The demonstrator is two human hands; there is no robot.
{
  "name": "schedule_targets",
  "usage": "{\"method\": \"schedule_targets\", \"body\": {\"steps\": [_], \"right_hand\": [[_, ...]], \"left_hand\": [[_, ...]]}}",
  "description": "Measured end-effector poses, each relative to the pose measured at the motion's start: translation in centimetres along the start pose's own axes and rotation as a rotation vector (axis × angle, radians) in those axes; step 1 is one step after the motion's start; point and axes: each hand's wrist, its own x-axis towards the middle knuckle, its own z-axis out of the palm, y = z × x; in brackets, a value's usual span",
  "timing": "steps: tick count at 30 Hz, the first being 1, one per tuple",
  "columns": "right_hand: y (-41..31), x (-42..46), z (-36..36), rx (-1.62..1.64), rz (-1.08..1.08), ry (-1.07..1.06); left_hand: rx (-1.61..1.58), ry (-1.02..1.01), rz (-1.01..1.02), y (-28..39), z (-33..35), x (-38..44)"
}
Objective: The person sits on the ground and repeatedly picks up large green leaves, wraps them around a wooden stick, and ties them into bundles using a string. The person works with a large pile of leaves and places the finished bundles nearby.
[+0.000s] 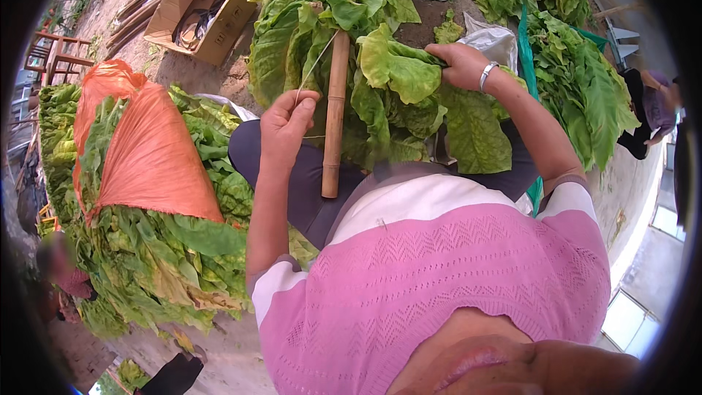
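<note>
A bamboo pole (335, 115) points away from me, its near end resting over my lap. Large yellow-green leaves (296, 27), which look like tobacco, hang along both sides of its far part. My left hand (290, 115) pinches a thin pale string (318, 60) that runs taut up to the pole near the leaves. On the other side, my right hand (460, 65) grips a few leaves (397, 66) by their stem end, right of the pole. More leaves (474, 126) hang below that hand, over my leg.
A cardboard box (225, 24) with coiled material inside stands at upper left, beside a stack of bamboo poles (129, 22). Orange woven sacking (156, 159) covers part of a leaf heap (159, 252) on the left. Another leaf pile (576, 77) lies right. People are visible at both edges.
</note>
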Motion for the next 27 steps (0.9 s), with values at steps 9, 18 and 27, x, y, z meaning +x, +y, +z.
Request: {"method": "schedule_targets", "body": {"steps": [9,18,27], "right_hand": [[0.1,12.7,11.2,0.005,-0.150,-0.563],[0.9,15.7,15.3,0.462,-0.229,-0.191],[-1.4,14.2,11.9,-0.082,-0.173,-0.179]], "left_hand": [[0.480,-0.599,0.042,-3.5,-3.1,0.4],[0.667,-0.829,-0.816,-14.1,-6.7,15.1],[0.385,-0.705,-0.672,-7.2,-8.2,19.6]]}}
